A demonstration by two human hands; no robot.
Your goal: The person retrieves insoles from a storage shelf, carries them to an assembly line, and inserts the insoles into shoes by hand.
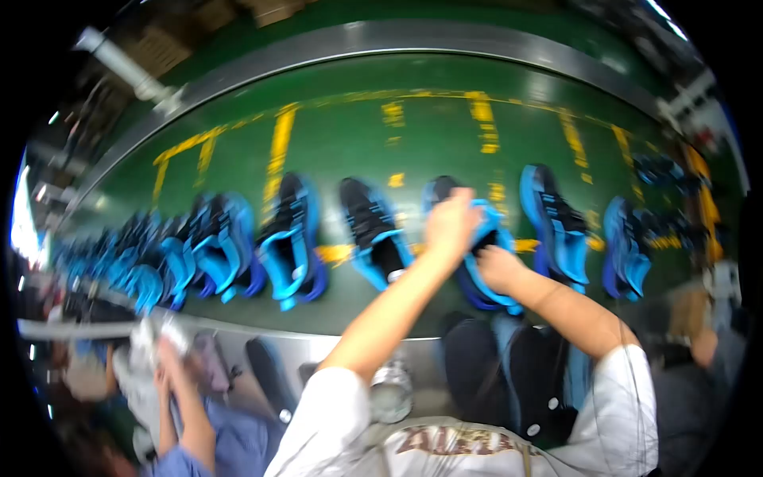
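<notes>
A black and blue shoe [486, 238] lies on the green belt [334, 127] in front of me, toe pointing away. My left hand [451, 226] is closed on the upper part of this shoe, near its laces. At the shoe's opening is my right hand [499, 269], its fingers partly inside and hidden. What those fingers hold, if anything, cannot be made out. Another shoe [373, 230] rests just left of my hands, and one more [555, 226] lies to the right.
Several more shoes [290, 246] line the belt toward the left. Dark insoles [477, 370] lie on the metal ledge by my body. A co-worker's hands [171, 366] are at the lower left. A metal rail [358, 36] borders the far side.
</notes>
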